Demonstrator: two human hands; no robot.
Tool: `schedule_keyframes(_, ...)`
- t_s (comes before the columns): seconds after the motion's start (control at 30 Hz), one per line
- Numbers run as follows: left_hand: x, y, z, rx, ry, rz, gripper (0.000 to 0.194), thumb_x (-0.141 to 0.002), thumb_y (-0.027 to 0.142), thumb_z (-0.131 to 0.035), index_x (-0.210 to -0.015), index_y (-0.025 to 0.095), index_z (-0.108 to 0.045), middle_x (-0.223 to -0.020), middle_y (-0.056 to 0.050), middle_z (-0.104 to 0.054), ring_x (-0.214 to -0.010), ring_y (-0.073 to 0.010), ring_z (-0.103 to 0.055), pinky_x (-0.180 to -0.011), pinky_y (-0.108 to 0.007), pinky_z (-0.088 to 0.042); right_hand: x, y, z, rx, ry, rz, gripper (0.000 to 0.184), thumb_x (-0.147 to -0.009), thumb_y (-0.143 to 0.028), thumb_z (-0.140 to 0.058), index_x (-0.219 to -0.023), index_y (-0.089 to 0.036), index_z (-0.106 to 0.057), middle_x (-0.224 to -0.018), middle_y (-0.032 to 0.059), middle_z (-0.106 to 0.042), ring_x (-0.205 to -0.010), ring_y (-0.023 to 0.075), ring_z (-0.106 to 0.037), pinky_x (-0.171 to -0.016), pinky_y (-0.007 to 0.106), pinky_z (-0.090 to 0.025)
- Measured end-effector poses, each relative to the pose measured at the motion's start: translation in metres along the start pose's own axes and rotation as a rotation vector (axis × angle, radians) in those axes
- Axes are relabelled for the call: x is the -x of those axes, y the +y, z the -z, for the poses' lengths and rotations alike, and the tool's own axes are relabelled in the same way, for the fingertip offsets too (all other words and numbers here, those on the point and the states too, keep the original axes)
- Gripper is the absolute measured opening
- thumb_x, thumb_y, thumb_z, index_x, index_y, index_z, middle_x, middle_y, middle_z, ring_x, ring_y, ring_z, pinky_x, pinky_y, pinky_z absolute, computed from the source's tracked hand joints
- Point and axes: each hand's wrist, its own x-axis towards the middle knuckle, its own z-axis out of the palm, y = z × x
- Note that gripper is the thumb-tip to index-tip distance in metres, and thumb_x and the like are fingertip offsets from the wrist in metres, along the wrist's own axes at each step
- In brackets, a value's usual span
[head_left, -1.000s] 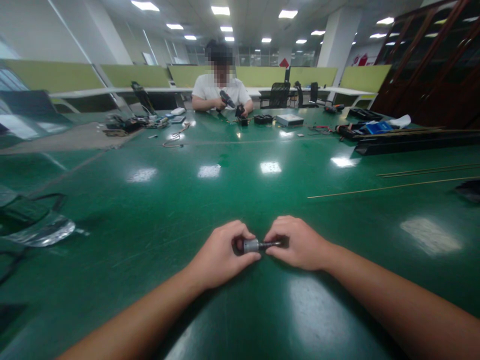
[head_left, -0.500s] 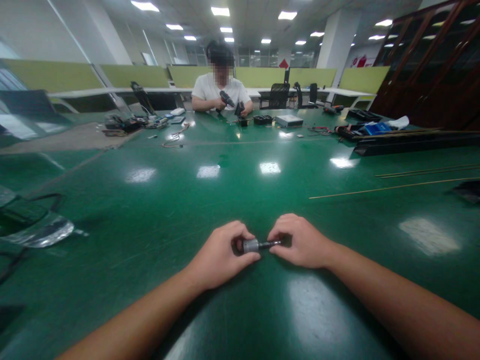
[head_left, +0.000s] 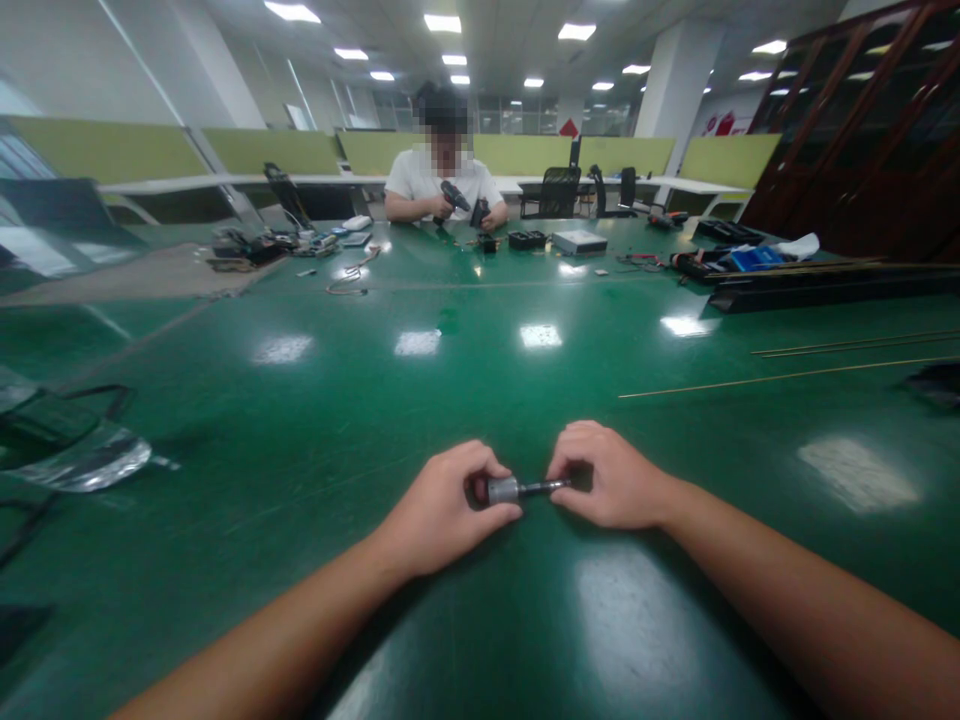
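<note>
My left hand (head_left: 442,510) pinches a short grey metal cylinder (head_left: 503,490), like a drill chuck, between thumb and fingers. A thin dark shaft (head_left: 534,489) runs from its right end, and my right hand (head_left: 607,478) has finger and thumb closed on the shaft's far end. Together the two parts lie level, low over the green tabletop (head_left: 480,410). The cylinder's left end is partly hidden inside my left hand. Whether the shaft is joined to the cylinder or slides in it, I cannot tell.
Across the table a person (head_left: 405,185) holds a dark power drill (head_left: 454,196). Thin brass-coloured rods (head_left: 750,382) lie at the right, near a long black bar (head_left: 825,287). A clear plastic bag (head_left: 82,455) is at the left.
My right hand has shifted slightly to the right and away from my left hand, and more of the dark shaft shows between them. My left hand stays almost still on the cylinder.
</note>
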Motion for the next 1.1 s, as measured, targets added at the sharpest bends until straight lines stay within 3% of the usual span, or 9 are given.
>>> schedule_keyframes(0.5,0.0,0.001,0.001,0.006,-0.007,0.014,0.02,-0.074,0.028,-0.078,-0.084,0.018,-0.063,-0.078,0.0,-0.062,-0.07,-0.0155,-0.058,-0.063,-0.025,-0.043,0.001,0.008,0.007,0.001,-0.044,-0.015,0.008,-0.069,-0.015,-0.072,-0.073,-0.018,-0.066,-0.069,-0.0008,-0.064,-0.07,0.0163,-0.059,-0.08,0.034,-0.042)
schedule_keyframes(0.7,0.0,0.001,0.0,0.008,-0.007,0.015,0.02,-0.074,0.028,-0.078,-0.084,0.018,-0.063,-0.08,0.0,-0.062,-0.071,-0.0158,-0.059,-0.064,-0.025,-0.043,0.001,0.014,0.014,0.009,-0.095,-0.073,0.007,-0.069,-0.016,-0.072,-0.074,-0.018,-0.067,-0.071,-0.0011,-0.066,-0.071,0.016,-0.061,-0.09,0.039,-0.04)
schedule_keyframes(0.87,0.0,-0.001,0.0,0.017,-0.012,0.016,0.021,-0.075,0.029,-0.078,-0.084,0.018,-0.063,-0.08,0.0,-0.062,-0.071,-0.0156,-0.058,-0.064,-0.025,-0.043,0.001,0.013,0.014,-0.012,-0.114,-0.097,0.008,-0.071,-0.019,-0.074,-0.076,-0.019,-0.068,-0.074,-0.0028,-0.067,-0.073,0.0152,-0.063,-0.104,0.047,-0.031)
schedule_keyframes(1.1,0.0,-0.001,-0.002,-0.005,0.009,-0.02,0.017,-0.074,0.023,-0.076,-0.084,0.017,-0.063,-0.079,0.0,-0.06,-0.072,-0.0156,-0.057,-0.063,-0.025,-0.041,-0.009,-0.012,-0.018,-0.031,0.03,-0.034,0.008,-0.077,-0.022,-0.073,-0.085,-0.019,-0.071,-0.079,0.0019,-0.07,-0.078,0.0173,-0.061,-0.082,0.034,-0.042)
